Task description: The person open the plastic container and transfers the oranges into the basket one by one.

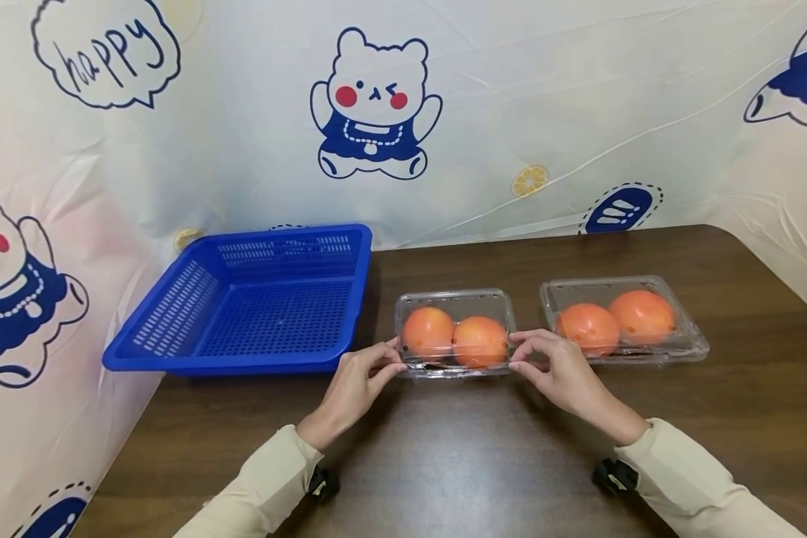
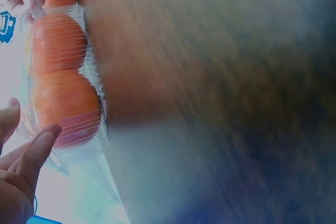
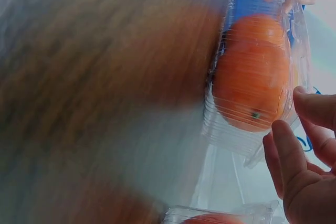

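Brown table [image 1: 457, 463]; clear box [image 1: 455, 330] lies toward its back edge, long axis along that edge, between left hand [image 1: 355, 382] and right hand [image 1: 565, 372], both pinching the box's near corners.

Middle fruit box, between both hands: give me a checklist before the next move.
1. Left hand at left end of middle box: ok, by the near corner.
2. Right hand at its right end: ok, by the near corner.
3. Both fruits inside it: ok, side by side.
4. Middle box snapped shut: cannot tell, the clear edges are hard to read.
5. Second box apart from it: ok, a gap shows in the head view.
6. Blue basket open side up: ok, left of the middle box.
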A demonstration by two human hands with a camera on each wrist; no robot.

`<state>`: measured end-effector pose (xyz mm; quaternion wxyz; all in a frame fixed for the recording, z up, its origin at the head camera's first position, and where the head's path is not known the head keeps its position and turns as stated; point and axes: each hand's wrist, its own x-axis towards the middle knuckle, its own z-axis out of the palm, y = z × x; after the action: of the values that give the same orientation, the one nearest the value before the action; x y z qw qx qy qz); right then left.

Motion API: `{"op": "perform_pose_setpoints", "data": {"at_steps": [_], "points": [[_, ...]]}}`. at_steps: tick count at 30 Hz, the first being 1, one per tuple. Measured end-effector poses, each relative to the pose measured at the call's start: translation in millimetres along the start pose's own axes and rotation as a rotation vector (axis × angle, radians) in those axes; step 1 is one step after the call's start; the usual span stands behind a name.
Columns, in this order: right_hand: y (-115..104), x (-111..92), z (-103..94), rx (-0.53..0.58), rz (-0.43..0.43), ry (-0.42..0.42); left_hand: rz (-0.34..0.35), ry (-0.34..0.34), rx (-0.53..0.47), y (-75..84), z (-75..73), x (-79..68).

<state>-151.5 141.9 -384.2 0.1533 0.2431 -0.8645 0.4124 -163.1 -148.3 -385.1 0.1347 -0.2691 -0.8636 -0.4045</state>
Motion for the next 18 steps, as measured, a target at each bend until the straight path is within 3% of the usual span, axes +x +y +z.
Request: {"op": "perform_pose_setpoints", "data": {"at_steps": [7,18], "points": [[0.8,-0.5,-3.0,0.01,0.004,-0.029,-0.081,0.015,0.043,5.3,-0.5,-2.3],[-0.8,0.7,-5.7,0.046,0.025,-0.031,-0.038,0.041,0.035,5.8,-2.1,-3.2]]}}
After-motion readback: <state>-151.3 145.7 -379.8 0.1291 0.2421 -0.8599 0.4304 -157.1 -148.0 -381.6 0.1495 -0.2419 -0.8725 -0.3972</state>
